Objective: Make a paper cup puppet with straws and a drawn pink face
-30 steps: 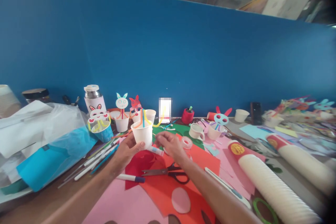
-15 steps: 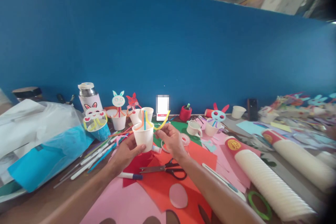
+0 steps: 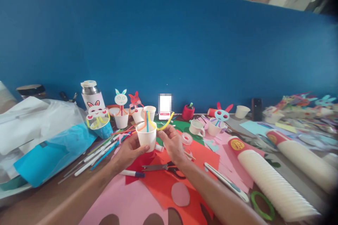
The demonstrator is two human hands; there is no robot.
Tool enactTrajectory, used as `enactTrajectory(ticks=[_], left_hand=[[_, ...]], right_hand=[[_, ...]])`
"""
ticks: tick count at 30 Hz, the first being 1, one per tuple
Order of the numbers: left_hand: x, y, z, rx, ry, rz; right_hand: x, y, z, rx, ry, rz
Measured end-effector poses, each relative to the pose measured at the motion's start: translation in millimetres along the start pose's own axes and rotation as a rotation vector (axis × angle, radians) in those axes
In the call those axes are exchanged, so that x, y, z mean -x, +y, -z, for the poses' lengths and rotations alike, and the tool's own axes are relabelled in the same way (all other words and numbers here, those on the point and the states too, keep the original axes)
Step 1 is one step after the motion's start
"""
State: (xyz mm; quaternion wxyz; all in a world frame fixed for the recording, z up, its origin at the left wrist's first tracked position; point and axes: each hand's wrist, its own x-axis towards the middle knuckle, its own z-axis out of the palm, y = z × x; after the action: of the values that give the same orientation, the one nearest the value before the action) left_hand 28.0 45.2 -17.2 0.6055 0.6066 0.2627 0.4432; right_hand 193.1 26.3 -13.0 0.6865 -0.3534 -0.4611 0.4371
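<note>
A white paper cup (image 3: pixel 146 140) is held upright above the table by my left hand (image 3: pixel 132 148), its fingers wrapped round the left side and thumb across the front. Thin blue, orange and yellow strips stand up inside the cup. A yellow strip (image 3: pixel 167 123) bends out over the right rim, and my right hand (image 3: pixel 171 141) pinches it close to the cup. Below the hands lie black-handled scissors (image 3: pixel 161 167) on red paper (image 3: pixel 155 190), partly under my right forearm. A marker with a dark blue cap (image 3: pixel 134 173) is to their left.
Paper cups with rabbit faces (image 3: pixel 121 119) stand along the blue wall, beside a flask (image 3: pixel 91 95). Cup stacks (image 3: pixel 274 182) and a box cutter (image 3: pixel 227 182) lie at right. Tape (image 3: pixel 187 138) and a white mug (image 3: pixel 196 128) sit behind my right hand. Plastic bags (image 3: pixel 52 119) fill the left.
The view has shifted slightly, so everything sits a little further right. Both hands keep the same hold on the cup and the yellow strip.
</note>
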Motion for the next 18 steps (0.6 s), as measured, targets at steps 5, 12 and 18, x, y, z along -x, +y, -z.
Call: enactTrajectory(ticks=[5, 12, 18], left_hand=[[-1.5, -5.0, 4.0, -0.015, -0.011, -0.003], [-2.4, -6.9, 7.0, -0.007, -0.016, 0.006], [-2.5, -5.7, 7.5, -0.006, -0.014, 0.028]], right_hand=[[0.7, 5.2, 1.6, 0.001, -0.011, -0.008], [-0.2, 10.2, 4.5, -0.012, -0.030, -0.040], [2.7, 7.4, 1.9, -0.015, -0.064, -0.086]])
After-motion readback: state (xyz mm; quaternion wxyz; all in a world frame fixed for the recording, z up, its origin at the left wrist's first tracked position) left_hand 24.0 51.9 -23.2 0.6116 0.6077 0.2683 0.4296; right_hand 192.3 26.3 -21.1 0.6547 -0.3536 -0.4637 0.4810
